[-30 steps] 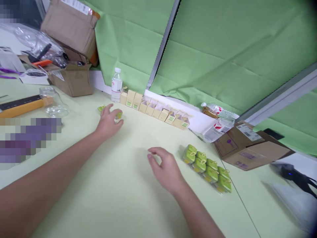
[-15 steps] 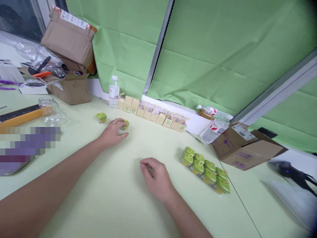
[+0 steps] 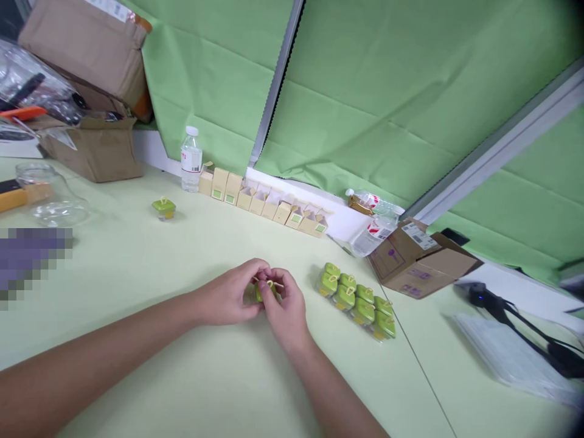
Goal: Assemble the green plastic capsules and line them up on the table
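Over the middle of the table, my left hand (image 3: 227, 293) and my right hand (image 3: 288, 309) meet around one small green-lidded container (image 3: 266, 292). The fingers of both hands are closed on it and hide most of its body; a pale loop shows on its lid. Right of my right hand, several clear containers of the same kind (image 3: 364, 311) stand close together in two rows. Another single green-lidded container (image 3: 163, 208) sits further back on the left, apart from both hands.
Along the back wall runs a row of small tan cartons (image 3: 258, 201), beside an upright water bottle (image 3: 191, 159). Bottles (image 3: 375, 234) and an open cardboard box (image 3: 420, 261) stand at the right. A clear glass vessel (image 3: 59, 204) and larger boxes (image 3: 93, 152) are at the left.
My left hand has brought a green-lidded container from the back left to my right hand, which now grips it too. The view has shifted slightly to the right.
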{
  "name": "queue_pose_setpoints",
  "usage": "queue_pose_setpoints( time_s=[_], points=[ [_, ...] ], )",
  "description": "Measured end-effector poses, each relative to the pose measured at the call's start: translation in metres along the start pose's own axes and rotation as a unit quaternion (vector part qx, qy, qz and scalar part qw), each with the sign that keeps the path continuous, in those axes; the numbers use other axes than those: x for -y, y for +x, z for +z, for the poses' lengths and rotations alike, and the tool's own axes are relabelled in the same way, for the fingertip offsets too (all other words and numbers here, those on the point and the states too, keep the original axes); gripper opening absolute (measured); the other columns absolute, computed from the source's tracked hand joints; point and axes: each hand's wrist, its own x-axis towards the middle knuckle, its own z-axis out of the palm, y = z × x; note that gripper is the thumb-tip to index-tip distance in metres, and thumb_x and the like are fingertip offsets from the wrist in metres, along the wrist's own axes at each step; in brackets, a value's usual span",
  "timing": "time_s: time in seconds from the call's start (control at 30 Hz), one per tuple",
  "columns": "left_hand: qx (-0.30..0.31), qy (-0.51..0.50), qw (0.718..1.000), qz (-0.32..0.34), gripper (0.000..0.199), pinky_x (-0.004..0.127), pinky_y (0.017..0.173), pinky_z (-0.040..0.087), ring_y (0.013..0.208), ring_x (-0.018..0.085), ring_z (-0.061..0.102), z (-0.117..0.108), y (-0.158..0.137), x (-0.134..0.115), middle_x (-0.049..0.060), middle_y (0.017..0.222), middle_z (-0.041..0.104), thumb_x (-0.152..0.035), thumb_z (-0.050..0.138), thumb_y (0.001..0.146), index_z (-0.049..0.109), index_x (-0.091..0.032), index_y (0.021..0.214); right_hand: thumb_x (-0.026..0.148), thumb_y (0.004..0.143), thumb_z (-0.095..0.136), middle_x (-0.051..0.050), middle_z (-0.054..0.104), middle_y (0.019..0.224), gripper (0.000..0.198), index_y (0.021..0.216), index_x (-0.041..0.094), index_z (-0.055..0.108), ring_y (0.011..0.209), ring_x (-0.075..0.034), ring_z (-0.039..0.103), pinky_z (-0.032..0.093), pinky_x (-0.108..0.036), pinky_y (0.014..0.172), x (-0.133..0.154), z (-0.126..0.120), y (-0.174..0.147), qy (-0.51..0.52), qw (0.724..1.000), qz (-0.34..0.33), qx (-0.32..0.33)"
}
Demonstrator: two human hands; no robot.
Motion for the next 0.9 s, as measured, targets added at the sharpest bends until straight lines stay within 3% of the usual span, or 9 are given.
queue_pose_setpoints(
  time_s=[0.27, 0.43, 0.5, 0.6, 0.67, 0.73, 0.83, 0.9],
  points=[
    [-0.02, 0.002, 1.0, 0.01, 0.066, 0.037, 0.094, 0.05, 0.111, 0.021, 0.057, -0.001, 0.002, 0.006, 0.007, 0.118, 0.054, -0.012, 0.065, 0.072, 0.039, -0.026, 0.131, 0.034, 0.087, 0.066, -0.007, 0.073, 0.105, 0.015, 0.084, 0.02, 0.071, 0.095, -0.021, 0.068, 0.052, -0.035, 0.089, -0.005, -0.011, 0.005, 0.069, 0.996, 0.007, 0.056],
    [-0.026, 0.028, 0.999, 0.01, 0.067, 0.037, 0.094, 0.051, 0.108, 0.021, 0.059, -0.003, 0.003, 0.009, 0.008, 0.125, 0.053, -0.017, 0.066, 0.074, 0.039, -0.028, 0.134, 0.04, 0.087, 0.066, -0.006, 0.073, 0.107, 0.019, 0.085, 0.021, 0.063, 0.095, -0.019, 0.068, 0.055, -0.036, 0.084, 0.008, -0.017, 0.008, 0.159, 0.985, 0.038, -0.058],
    [-0.056, 0.056, 0.997, -0.011, 0.065, 0.037, 0.092, 0.052, 0.106, 0.021, 0.06, -0.006, 0.004, 0.016, 0.008, 0.126, 0.052, -0.021, 0.066, 0.076, 0.039, -0.028, 0.134, 0.044, 0.086, 0.067, -0.004, 0.072, 0.109, 0.023, 0.084, 0.022, 0.059, 0.093, -0.02, 0.068, 0.058, -0.036, 0.077, 0.008, -0.022, 0.012, 0.226, 0.964, 0.098, -0.1],
    [-0.136, 0.123, 0.982, -0.054, 0.052, 0.039, 0.097, 0.049, 0.114, 0.023, 0.057, -0.014, 0.007, 0.032, 0.008, 0.129, 0.05, -0.025, 0.06, 0.082, 0.042, -0.025, 0.131, 0.043, 0.083, 0.07, -0.003, 0.072, 0.098, 0.023, 0.087, 0.023, 0.059, 0.089, -0.02, 0.069, 0.061, -0.034, 0.071, 0.002, -0.026, 0.018, 0.328, 0.911, 0.22, -0.116],
    [-0.182, 0.172, 0.965, -0.084, 0.045, 0.042, 0.103, 0.045, 0.122, 0.026, 0.052, -0.021, 0.01, 0.04, 0.008, 0.13, 0.05, -0.026, 0.055, 0.085, 0.044, -0.024, 0.128, 0.043, 0.082, 0.071, -0.004, 0.072, 0.094, 0.023, 0.088, 0.022, 0.061, 0.088, -0.02, 0.07, 0.061, -0.032, 0.072, -0.002, -0.026, 0.019, 0.365, 0.883, 0.282, -0.092],
    [-0.212, 0.208, 0.95, -0.095, 0.042, 0.046, 0.107, 0.042, 0.126, 0.028, 0.047, -0.026, 0.011, 0.042, 0.009, 0.13, 0.05, -0.026, 0.054, 0.085, 0.046, -0.023, 0.126, 0.04, 0.08, 0.074, -0.004, 0.072, 0.096, 0.024, 0.09, 0.022, 0.063, 0.09, -0.019, 0.07, 0.06, -0.03, 0.075, -0.004, -0.023, 0.019, 0.377, 0.877, 0.293, -0.049],
    [-0.215, 0.225, 0.95, -0.026, 0.041, 0.047, 0.11, 0.038, 0.131, 0.029, 0.042, -0.027, 0.01, 0.032, 0.01, 0.134, 0.048, -0.022, 0.056, 0.083, 0.049, -0.023, 0.124, 0.032, 0.073, 0.081, -0.002, 0.072, 0.099, 0.028, 0.094, 0.022, 0.064, 0.093, -0.017, 0.069, 0.057, -0.027, 0.079, -0.004, -0.019, 0.016, 0.375, 0.89, 0.262, -0.001],
    [-0.164, 0.208, 0.963, 0.049, 0.044, 0.045, 0.112, 0.038, 0.133, 0.028, 0.041, -0.021, 0.008, 0.02, 0.01, 0.137, 0.047, -0.017, 0.055, 0.082, 0.05, -0.023, 0.125, 0.03, 0.07, 0.084, -0.002, 0.072, 0.1, 0.034, 0.097, 0.023, 0.064, 0.091, -0.016, 0.069, 0.056, -0.028, 0.08, -0.002, -0.017, 0.014, 0.371, 0.894, 0.249, 0.02]
  ],
)
